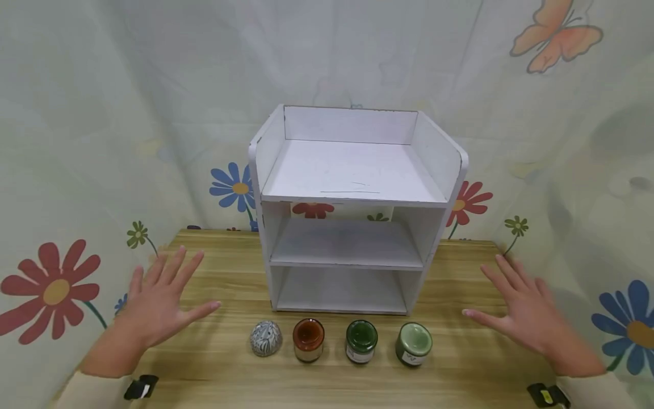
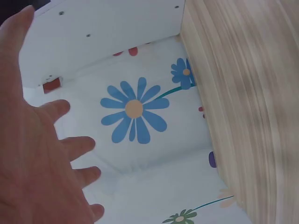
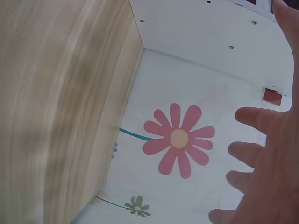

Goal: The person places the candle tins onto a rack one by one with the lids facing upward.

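My left hand [image 1: 155,307] is held with fingers spread over the left side of the table, holding nothing. On the right side, my right hand [image 1: 528,312] is spread the same way, with nothing in it. Between them, in a row along the front, sit a grey-and-white patterned dome-shaped object [image 1: 265,338], an amber-brown glass jar [image 1: 309,339], a dark green glass jar [image 1: 361,341] and a pale green jar [image 1: 414,343]. The patterned dome is nearest my left hand; the pale green jar is nearest my right. Both wrist views show outstretched fingers beside the shelf's side panels.
A white wooden shelf unit [image 1: 347,267] with a railed top and lower tiers stands behind the row. The wood-grain table [image 1: 219,278] extends to both sides of it. A flower-printed curtain [image 1: 204,85] hangs behind and at both sides.
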Demonstrator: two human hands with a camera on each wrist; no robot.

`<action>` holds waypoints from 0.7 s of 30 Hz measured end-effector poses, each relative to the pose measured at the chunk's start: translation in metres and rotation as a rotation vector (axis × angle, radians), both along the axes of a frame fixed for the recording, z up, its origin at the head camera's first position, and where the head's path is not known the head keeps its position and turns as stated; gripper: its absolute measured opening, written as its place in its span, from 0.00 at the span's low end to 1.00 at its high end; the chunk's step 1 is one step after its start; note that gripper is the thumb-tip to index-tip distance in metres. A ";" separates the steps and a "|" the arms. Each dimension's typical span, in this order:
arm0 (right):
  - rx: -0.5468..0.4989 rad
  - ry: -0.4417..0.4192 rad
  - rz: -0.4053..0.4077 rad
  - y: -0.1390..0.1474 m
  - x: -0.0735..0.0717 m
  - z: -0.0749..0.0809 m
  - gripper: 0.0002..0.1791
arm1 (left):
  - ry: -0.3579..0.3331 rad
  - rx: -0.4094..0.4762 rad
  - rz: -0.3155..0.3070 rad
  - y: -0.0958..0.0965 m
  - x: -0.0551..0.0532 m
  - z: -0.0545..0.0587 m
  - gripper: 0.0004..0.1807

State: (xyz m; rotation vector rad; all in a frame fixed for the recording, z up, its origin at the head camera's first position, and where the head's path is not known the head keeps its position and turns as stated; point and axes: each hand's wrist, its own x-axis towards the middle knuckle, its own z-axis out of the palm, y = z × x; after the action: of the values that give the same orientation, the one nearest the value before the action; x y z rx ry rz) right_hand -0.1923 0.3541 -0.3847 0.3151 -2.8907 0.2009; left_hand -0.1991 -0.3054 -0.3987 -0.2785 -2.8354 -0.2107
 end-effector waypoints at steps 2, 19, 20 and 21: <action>-0.014 0.019 0.010 -0.001 0.000 -0.002 0.57 | 0.041 0.002 -0.022 0.001 0.000 -0.002 0.59; -0.202 0.160 0.099 -0.015 0.000 -0.027 0.52 | 0.182 0.144 -0.162 0.021 -0.011 -0.012 0.56; -0.215 0.163 0.100 -0.016 0.000 -0.028 0.52 | 0.187 0.161 -0.168 0.022 -0.012 -0.013 0.56; -0.231 0.164 0.098 -0.017 0.000 -0.030 0.51 | 0.190 0.181 -0.176 0.024 -0.013 -0.013 0.55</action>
State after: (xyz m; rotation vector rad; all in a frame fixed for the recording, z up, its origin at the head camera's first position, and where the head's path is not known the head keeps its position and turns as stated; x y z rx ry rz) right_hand -0.1919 0.3371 -0.4151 0.4101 -2.6588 0.4960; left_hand -0.2119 -0.2815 -0.4119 -0.4818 -2.5839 -0.4505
